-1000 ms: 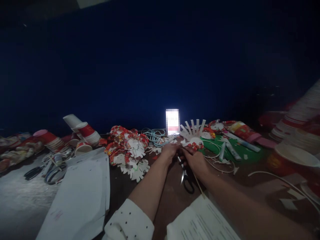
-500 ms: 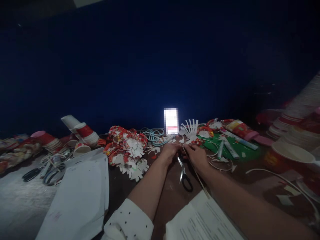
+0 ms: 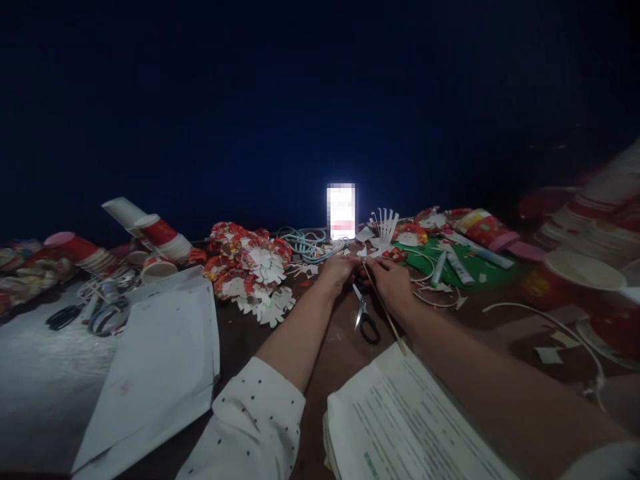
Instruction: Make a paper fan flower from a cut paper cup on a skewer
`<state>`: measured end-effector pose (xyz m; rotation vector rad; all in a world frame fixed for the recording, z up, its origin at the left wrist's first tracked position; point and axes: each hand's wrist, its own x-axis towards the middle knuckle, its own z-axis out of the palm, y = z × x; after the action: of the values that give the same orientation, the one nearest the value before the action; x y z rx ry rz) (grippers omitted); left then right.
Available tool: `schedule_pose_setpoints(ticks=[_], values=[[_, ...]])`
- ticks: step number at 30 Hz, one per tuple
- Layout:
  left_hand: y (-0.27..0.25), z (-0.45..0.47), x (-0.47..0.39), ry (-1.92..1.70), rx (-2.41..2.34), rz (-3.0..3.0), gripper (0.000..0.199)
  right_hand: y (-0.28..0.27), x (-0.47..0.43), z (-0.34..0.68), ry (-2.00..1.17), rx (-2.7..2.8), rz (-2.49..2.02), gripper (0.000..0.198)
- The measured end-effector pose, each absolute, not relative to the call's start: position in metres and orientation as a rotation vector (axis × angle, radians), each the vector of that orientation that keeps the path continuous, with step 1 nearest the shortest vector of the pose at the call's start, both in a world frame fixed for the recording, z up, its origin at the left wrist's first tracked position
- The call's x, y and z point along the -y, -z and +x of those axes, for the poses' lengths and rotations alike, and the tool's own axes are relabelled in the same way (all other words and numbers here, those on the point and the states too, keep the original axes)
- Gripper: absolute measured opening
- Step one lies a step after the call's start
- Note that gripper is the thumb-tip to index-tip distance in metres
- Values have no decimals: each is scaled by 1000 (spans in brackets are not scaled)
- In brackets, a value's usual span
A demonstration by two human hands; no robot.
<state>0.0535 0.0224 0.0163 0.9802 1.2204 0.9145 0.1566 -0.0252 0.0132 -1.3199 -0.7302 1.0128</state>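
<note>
My left hand and my right hand meet over the middle of the table. Both have their fingers closed at the upper end of a thin pale stick, which slants down toward a printed booklet. Exactly what the left fingertips pinch is hidden. Just below the hands, scissors with black handles lie with their blades apart. Beyond the right fingers stands a white paper cup piece cut into strips. A lit phone, blurred out, is upright behind the hands.
Left of the hands lies a heap of red and white cut paper pieces. White paper sheets and stacked paper cups are farther left. The printed booklet is nearest me. Glue tubes rest on green material at right.
The view has tilted down, so the table things appear higher. My hands stay together, and the stick between them shows more clearly.
</note>
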Motion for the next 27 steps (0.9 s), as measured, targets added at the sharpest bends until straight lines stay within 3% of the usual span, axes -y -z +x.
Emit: schedule_pose_setpoints(ticks=[27], values=[[-22,55,-19,-925,-1133,760,19,-4,26,152,-1146,786,-1229,8]])
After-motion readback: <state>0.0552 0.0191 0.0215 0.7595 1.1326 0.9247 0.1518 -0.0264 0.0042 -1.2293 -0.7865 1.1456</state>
